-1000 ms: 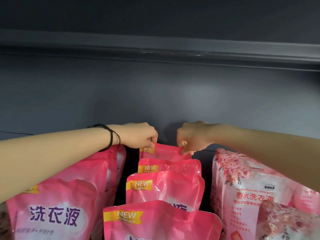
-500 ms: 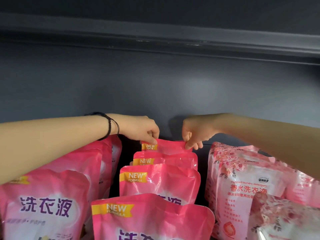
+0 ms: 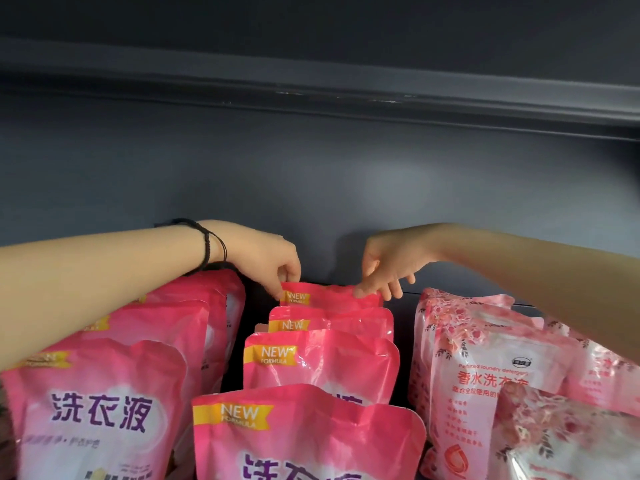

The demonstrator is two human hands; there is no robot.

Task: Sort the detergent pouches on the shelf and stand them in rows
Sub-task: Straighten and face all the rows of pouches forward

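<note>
A dark grey back wall (image 3: 311, 188) fills the upper half of the view, crossed near the top by a horizontal rail (image 3: 311, 90). Below it the shelf (image 3: 404, 358) carries three rows of pouches that run from its front edge toward the back. The left row (image 3: 104, 393) is made of large pink pouches with purple lettering, standing upright one behind another. The right row (image 3: 485, 372) holds paler pouches with a floral print; those at the front lean and overlap rather than standing square. The middle row (image 3: 311, 441) has four pink pouches with yellow "NEW FORMULA" tags, each upright and showing above the one in front. The rearmost pouch (image 3: 329, 295) stands at the back edge of the shelf, close to the wall, with only its top strip visible. Both arms reach over the outer rows to it. The left hand (image 3: 263, 254) pinches its top left corner just beside the yellow tag, fingers curled. The right hand (image 3: 391, 261) holds the top edge near the right corner between thumb and fingertips, its other fingers hanging loosely behind the pouch. A black cord bracelet (image 3: 207, 244) circles the left wrist.
</note>
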